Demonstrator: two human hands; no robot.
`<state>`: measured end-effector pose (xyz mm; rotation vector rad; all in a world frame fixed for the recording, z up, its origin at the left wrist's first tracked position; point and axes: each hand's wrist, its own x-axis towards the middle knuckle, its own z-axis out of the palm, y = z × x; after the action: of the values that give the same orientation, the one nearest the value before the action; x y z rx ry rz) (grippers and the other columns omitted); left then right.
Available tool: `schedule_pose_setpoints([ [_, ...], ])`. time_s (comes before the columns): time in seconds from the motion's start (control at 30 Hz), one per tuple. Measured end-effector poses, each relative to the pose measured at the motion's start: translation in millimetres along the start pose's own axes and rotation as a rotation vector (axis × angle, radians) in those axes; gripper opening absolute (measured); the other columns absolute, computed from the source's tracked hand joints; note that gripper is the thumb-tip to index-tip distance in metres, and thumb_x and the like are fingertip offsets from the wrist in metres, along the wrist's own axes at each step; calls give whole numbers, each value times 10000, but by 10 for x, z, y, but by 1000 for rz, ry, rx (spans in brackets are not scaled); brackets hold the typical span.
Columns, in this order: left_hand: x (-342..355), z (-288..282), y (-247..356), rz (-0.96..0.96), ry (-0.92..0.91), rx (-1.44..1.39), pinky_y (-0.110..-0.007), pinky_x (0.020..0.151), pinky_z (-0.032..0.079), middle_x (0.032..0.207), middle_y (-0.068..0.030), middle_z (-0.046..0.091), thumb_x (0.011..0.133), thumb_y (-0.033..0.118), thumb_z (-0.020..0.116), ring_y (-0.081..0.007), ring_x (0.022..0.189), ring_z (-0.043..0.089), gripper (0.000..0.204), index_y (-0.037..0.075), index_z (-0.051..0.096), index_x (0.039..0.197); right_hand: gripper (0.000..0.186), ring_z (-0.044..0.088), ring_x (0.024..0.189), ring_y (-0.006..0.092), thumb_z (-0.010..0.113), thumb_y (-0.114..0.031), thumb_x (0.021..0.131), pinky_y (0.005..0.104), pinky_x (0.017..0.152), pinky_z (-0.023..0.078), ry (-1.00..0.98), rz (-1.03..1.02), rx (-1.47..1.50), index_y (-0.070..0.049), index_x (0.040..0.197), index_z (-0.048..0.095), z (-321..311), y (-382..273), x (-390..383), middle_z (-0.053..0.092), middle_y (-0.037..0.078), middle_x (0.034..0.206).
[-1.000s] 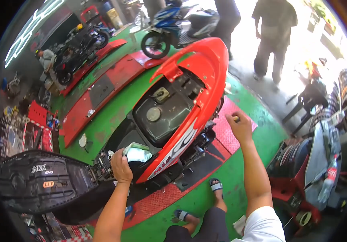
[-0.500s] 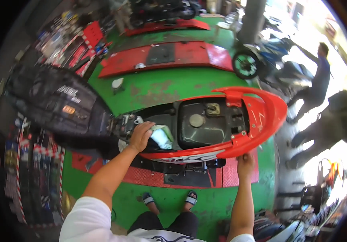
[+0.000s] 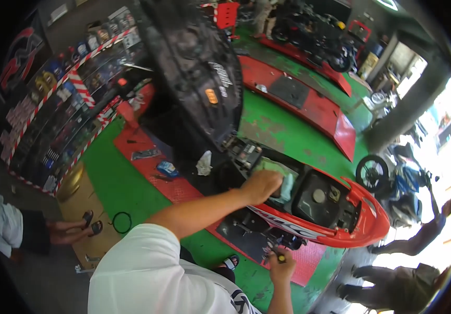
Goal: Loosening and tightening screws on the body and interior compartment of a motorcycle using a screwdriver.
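Note:
Closed over a pale green and light blue cloth point(image 3: 286, 187), my left hand point(image 3: 262, 186) is inside the open scooter body, beside the battery area point(image 3: 247, 155). In front of the scooter's red side panel point(image 3: 267, 215), my right hand point(image 3: 283, 268) grips a tool with a black and yellow handle point(image 3: 281, 258). Its exact kind is hard to make out. The raised black seat point(image 3: 196, 78) stands at the far left of the scooter. A round cap point(image 3: 319, 195) shows on the dark tank behind the cloth.
A red lift platform point(image 3: 306, 264) lies under the scooter, with a crumpled white rag point(image 3: 204, 163) and a blue packet point(image 3: 167, 168) toward its far end. Shelves of bottles point(image 3: 81, 78) line the left. Other people stand at the left point(image 3: 13, 220) and right point(image 3: 393, 282).
My view has swung left, so the scooter now slants across it. My left hand has moved onto the cloth. My right hand has come away from the red tail, with the tool now visible.

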<state>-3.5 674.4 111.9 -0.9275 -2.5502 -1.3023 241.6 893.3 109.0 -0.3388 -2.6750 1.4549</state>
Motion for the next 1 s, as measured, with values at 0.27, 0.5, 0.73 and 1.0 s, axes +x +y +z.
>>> schedule_pose_setpoints([
  [0.27, -2484, -1936, -44, -334, 403, -84, -410, 996, 501, 1288, -171, 681, 1034, 188, 546, -349, 1130, 648, 334, -25, 646, 1271, 188, 641, 749, 224, 759, -65, 893, 336, 708, 525, -206, -271, 328, -18, 1074, 737, 2367, -1306, 559, 709, 101, 875],
  [0.5, -3255, -4037, 166, -164, 676, 418, -407, 1008, 482, 1279, -175, 648, 972, 126, 499, -308, 1109, 619, 365, -11, 623, 1287, 161, 666, 785, 367, 701, -124, 931, 411, 718, 535, 261, -470, 197, -3, 1032, 734, 4293, -1903, 1813, 712, 183, 921],
  [0.73, -4257, -4523, -21, -478, 490, 586, -369, 959, 503, 1219, -149, 666, 994, 111, 494, -257, 1049, 622, 344, -4, 627, 1290, 276, 672, 995, 382, 573, -265, 1004, 488, 861, 512, 624, -775, 474, -56, 1127, 704, 4924, -3000, 2835, 715, 176, 1094],
  [1.0, -5781, -3700, -511, -1053, 24, 458, -341, 793, 546, 1059, -128, 735, 964, 122, 658, -236, 895, 688, 356, 28, 653, 1307, 317, 647, 1127, 327, 584, -309, 1013, 453, 993, 539, 384, -611, -87, -104, 1225, 702, 5078, -2841, 3567, 693, 165, 1128],
])
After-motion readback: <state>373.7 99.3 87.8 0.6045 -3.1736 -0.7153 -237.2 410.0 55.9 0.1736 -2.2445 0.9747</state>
